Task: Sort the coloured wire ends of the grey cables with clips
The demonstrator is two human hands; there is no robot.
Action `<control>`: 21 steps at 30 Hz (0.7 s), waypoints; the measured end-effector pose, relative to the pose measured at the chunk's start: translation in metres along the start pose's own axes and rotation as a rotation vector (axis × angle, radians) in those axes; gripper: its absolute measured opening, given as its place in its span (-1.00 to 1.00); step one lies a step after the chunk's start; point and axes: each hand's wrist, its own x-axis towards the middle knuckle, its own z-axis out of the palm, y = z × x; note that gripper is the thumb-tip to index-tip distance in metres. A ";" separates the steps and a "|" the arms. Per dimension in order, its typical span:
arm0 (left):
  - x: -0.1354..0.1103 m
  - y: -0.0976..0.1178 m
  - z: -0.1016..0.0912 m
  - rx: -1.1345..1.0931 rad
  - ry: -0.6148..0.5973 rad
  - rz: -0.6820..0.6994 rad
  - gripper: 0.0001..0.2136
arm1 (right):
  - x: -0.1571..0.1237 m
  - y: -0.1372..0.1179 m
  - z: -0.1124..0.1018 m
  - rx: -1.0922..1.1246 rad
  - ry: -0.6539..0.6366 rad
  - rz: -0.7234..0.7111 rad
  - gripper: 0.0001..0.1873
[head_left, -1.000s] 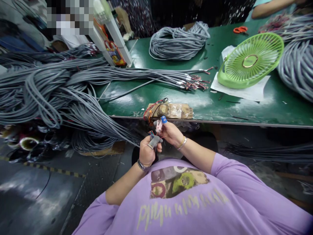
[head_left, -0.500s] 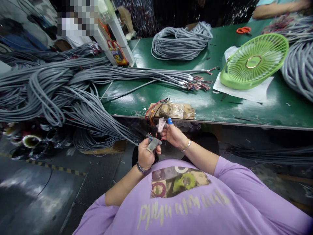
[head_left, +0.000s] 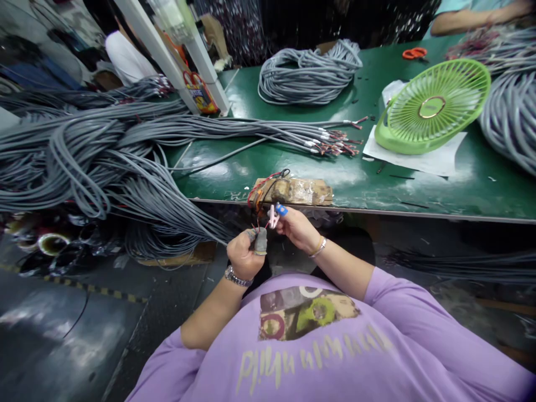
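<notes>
My left hand (head_left: 245, 254) is closed, with grey wraps (head_left: 260, 241) around its thumb and a finger. Thin coloured wires (head_left: 257, 223) stick up from its grip, and a grey cable runs toward it from the left. My right hand (head_left: 299, 230) pinches a small pale pink, clip-like piece (head_left: 273, 216), whose exact kind I cannot make out. A blue wrap (head_left: 281, 209) covers the right thumb tip. Both hands are close together before the table edge, just below a wooden block (head_left: 307, 191) with red and black leads (head_left: 268, 181).
Grey cable bundles (head_left: 79, 134) cover the left side, with stripped ends (head_left: 330, 144) on the green table (head_left: 226, 173). Behind lies a cable coil (head_left: 307, 75). A green fan (head_left: 433, 106), orange-handled scissors (head_left: 414, 53) and a co-worker's arm (head_left: 473, 19) are at the right.
My left hand has turned, its wrapped finger now more upright, and moved slightly left and up. My right hand has tilted, its blue-wrapped thumb lower and further left. The coloured wires show less.
</notes>
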 end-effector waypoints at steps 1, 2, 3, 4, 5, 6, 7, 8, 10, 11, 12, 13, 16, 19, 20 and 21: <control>0.001 0.000 0.000 0.044 0.009 0.040 -0.89 | 0.000 0.002 0.000 -0.031 0.049 -0.059 -0.53; 0.002 0.001 0.000 0.089 0.016 0.079 -0.88 | 0.000 0.005 0.000 -0.062 0.096 -0.114 -0.50; 0.003 0.001 0.000 0.131 0.019 0.116 -0.88 | 0.000 0.006 0.000 -0.085 0.131 -0.154 -0.48; 0.004 0.001 0.000 0.167 0.019 0.152 -0.88 | 0.001 0.008 0.000 -0.090 0.143 -0.163 -0.46; 0.005 0.001 0.001 0.193 0.018 0.188 -0.88 | 0.002 0.009 0.001 -0.071 0.127 -0.134 -0.43; 0.005 0.000 0.001 0.211 0.015 0.224 -0.88 | 0.003 0.009 0.002 -0.031 0.089 -0.078 -0.41; 0.005 0.000 0.002 0.221 0.011 0.253 -0.89 | 0.004 0.010 0.002 0.022 0.045 -0.009 -0.40; 0.005 -0.001 0.003 0.225 0.006 0.278 -0.90 | 0.006 0.010 0.003 0.078 0.004 0.057 -0.40; 0.005 -0.002 0.006 0.223 -0.003 0.306 -0.92 | 0.009 0.011 0.004 0.179 -0.031 0.139 -0.41; 0.004 -0.002 0.007 0.219 -0.011 0.310 -0.92 | 0.010 0.011 0.005 0.216 -0.024 0.149 -0.43; 0.003 -0.003 0.008 0.218 -0.019 0.310 -0.92 | 0.011 0.012 0.006 0.244 -0.008 0.145 -0.45; 0.003 -0.003 0.008 0.219 -0.027 0.305 -0.92 | 0.013 0.012 0.007 0.266 0.011 0.136 -0.46; 0.000 -0.004 0.009 0.226 -0.045 0.280 -0.92 | 0.014 0.014 0.010 0.297 0.059 0.115 -0.49; -0.002 -0.004 0.008 0.184 -0.064 0.242 -0.94 | 0.011 0.013 0.011 0.300 0.056 0.145 -0.48; -0.003 -0.003 0.007 0.158 -0.073 0.215 -0.94 | 0.009 0.012 0.010 0.305 0.040 0.165 -0.46; -0.004 -0.002 0.005 0.125 -0.082 0.170 -0.94 | 0.007 0.011 0.009 0.312 0.021 0.188 -0.45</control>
